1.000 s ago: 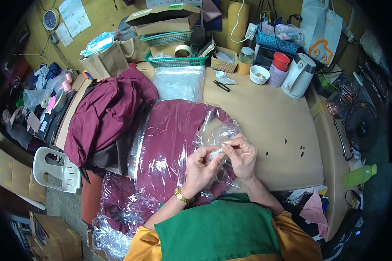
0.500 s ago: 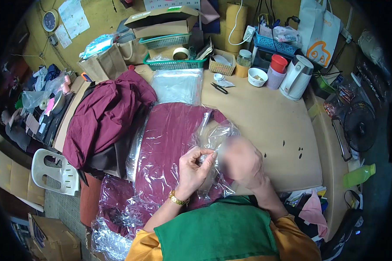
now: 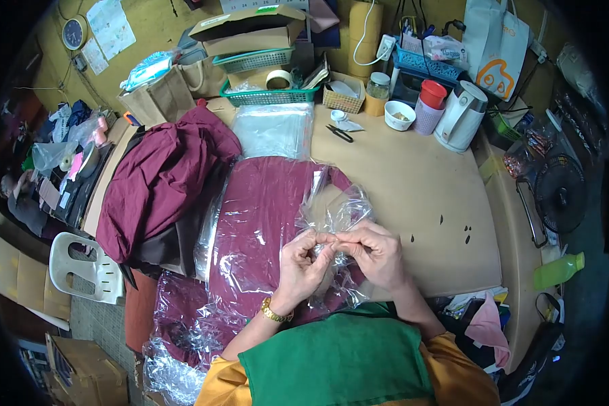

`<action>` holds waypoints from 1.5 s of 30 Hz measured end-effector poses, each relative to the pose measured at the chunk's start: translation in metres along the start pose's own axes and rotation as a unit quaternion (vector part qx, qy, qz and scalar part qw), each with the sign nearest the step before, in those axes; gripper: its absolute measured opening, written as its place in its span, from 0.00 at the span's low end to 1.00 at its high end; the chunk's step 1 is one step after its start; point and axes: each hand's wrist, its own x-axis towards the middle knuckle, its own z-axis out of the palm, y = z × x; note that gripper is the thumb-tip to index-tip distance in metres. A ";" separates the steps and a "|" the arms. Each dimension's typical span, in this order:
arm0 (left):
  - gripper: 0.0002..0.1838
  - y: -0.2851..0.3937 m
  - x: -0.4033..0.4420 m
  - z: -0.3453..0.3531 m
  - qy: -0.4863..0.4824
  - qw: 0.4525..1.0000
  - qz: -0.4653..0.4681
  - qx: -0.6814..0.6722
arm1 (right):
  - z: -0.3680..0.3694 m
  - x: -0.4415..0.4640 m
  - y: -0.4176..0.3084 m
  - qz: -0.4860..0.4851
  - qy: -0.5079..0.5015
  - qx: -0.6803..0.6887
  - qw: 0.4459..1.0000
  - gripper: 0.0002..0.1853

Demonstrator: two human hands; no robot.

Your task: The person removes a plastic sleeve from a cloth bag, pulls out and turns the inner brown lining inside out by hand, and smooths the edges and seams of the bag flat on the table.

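Observation:
My left hand [image 3: 306, 264] is closed in a pinch over the crumpled end of a clear plastic bag [image 3: 348, 203], and the film seems to run into its fingers. The thumb and fingertips of my right hand [image 3: 374, 256] are pinched together and meet those of the left; whatever sits between them is too small to make out. Under and left of the hands, a folded maroon garment [image 3: 254, 216] lies flat inside the clear plastic. Shiny film also shows below both hands, near the green apron [image 3: 335, 358].
Left of the bagged garment is a heap of maroon cloth [image 3: 166, 176]. Flat clear bags [image 3: 274, 128] lie behind it, with black snips [image 3: 340, 133] to their right. A white bowl [image 3: 400, 116], a tumbler [image 3: 429, 114] and a kettle [image 3: 461, 116] stand at the back right.
My right hand, blurred and slightly apart before, has come in to the left so its fingertips meet my left hand's. My left hand has stayed nearly in place.

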 end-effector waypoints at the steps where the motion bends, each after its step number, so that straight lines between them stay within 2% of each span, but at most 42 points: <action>1: 0.07 0.001 0.002 -0.001 -0.010 1.000 0.016 0.000 | -0.002 0.000 -0.001 -0.015 -0.010 -0.001 1.000 0.05; 3: 0.09 0.009 0.001 -0.003 -0.021 0.999 0.031 -0.002 | -0.006 0.000 -0.004 -0.028 -0.020 -0.003 0.999 0.05; 5: 0.10 0.023 0.000 -0.004 -0.066 0.997 -0.038 0.017 | -0.010 0.002 -0.006 -0.084 -0.016 -0.113 0.990 0.05; 6: 0.10 0.023 0.000 -0.002 -0.068 0.997 -0.038 0.017 | -0.010 0.002 -0.007 -0.083 -0.015 -0.114 0.990 0.05; 8: 0.10 0.022 0.000 0.003 0.000 0.989 0.051 0.137 | -0.010 0.002 -0.008 -0.086 -0.025 -0.155 0.984 0.05; 9: 0.10 0.019 0.001 0.003 -0.001 0.989 0.052 0.136 | -0.010 0.001 -0.007 -0.086 -0.024 -0.156 0.984 0.05; 11: 0.11 0.009 0.004 -0.003 0.002 0.978 0.104 0.179 | -0.009 -0.005 0.000 0.026 -0.075 0.019 0.997 0.05; 12: 0.11 0.002 0.006 -0.006 0.001 0.978 0.105 0.179 | -0.007 -0.008 0.004 0.026 -0.075 0.019 0.997 0.05; 13: 0.12 -0.006 0.008 -0.010 -0.013 0.976 0.119 0.179 | -0.003 -0.012 0.010 0.128 -0.131 0.166 0.969 0.06; 14: 0.13 -0.010 0.010 -0.012 -0.029 0.974 0.134 0.180 | 0.001 -0.016 0.014 0.226 -0.181 0.308 0.906 0.08; 15: 0.16 0.000 0.017 -0.011 -0.002 0.963 0.203 0.177 | 0.002 -0.016 0.019 0.256 -0.169 0.380 0.873 0.11; 16: 0.16 0.014 0.016 -0.012 -0.004 0.963 0.203 0.175 | 0.002 -0.016 0.023 0.256 -0.167 0.380 0.873 0.11; 18: 0.19 0.038 0.010 -0.016 0.024 0.988 0.107 0.112 | 0.001 -0.015 0.030 0.249 -0.115 0.311 0.910 0.12; 20: 0.21 0.038 0.005 -0.018 0.007 0.990 0.106 0.090 | 0.002 -0.016 0.030 0.250 -0.110 0.305 0.912 0.12; 22: 0.22 0.028 0.002 -0.009 -0.065 0.981 0.144 0.115 | 0.004 -0.015 0.030 0.256 -0.131 0.325 0.901 0.11; 24: 0.22 0.010 0.002 -0.003 -0.028 0.979 0.159 0.128 | 0.008 -0.012 0.030 0.246 -0.143 0.341 0.896 0.10; 26: 0.19 0.001 0.004 -0.002 0.000 0.966 0.219 0.140 | 0.007 -0.011 0.031 0.237 -0.150 0.357 0.891 0.09; 28: 0.19 0.007 0.005 -0.003 -0.004 0.960 0.236 0.152 | 0.003 -0.012 0.032 0.278 -0.168 0.468 0.821 0.08; 29: 0.19 0.009 0.005 -0.003 -0.001 0.954 0.255 0.157 | 0.004 -0.013 0.033 0.281 -0.167 0.468 0.821 0.08; 30: 0.19 0.010 0.004 -0.002 0.002 0.948 0.274 0.163 | 0.006 -0.014 0.036 0.308 -0.165 0.530 0.772 0.08; 31: 0.18 0.010 0.005 -0.001 -0.002 0.957 0.254 0.140 | 0.007 -0.014 0.039 0.332 -0.161 0.589 0.719 0.08; 35: 0.16 0.004 0.007 -0.008 -0.013 0.957 0.255 0.140 | 0.009 -0.014 0.041 0.341 -0.140 0.545 0.753 0.09; 38: 0.08 0.007 0.008 -0.010 -0.008 0.958 0.243 0.151 | 0.015 -0.015 0.035 0.343 -0.109 0.517 0.777 0.09; 40: 0.08 0.000 0.007 -0.009 0.012 0.961 0.229 0.152 | 0.019 -0.016 0.034 0.313 -0.070 0.444 0.836 0.10; 41: 0.08 -0.002 0.006 -0.008 0.033 0.964 0.214 0.152 | 0.019 -0.015 0.033 0.312 -0.069 0.444 0.837 0.10; 42: 0.08 0.000 0.007 -0.007 0.032 0.964 0.215 0.151 | 0.017 -0.012 0.031 0.235 -0.038 0.313 0.919 0.10; 43: 0.08 0.004 0.007 -0.006 0.040 0.962 0.226 0.149 | 0.014 -0.009 0.029 0.151 -0.006 0.173 0.973 0.10; 44: 0.09 0.007 0.006 -0.005 0.047 0.959 0.236 0.147 | 0.012 -0.006 0.026 0.152 -0.005 0.173 0.973 0.10; 45: 0.09 0.008 0.004 -0.005 0.059 0.959 0.223 0.163 | 0.008 -0.002 0.023 0.130 0.038 0.158 0.978 0.10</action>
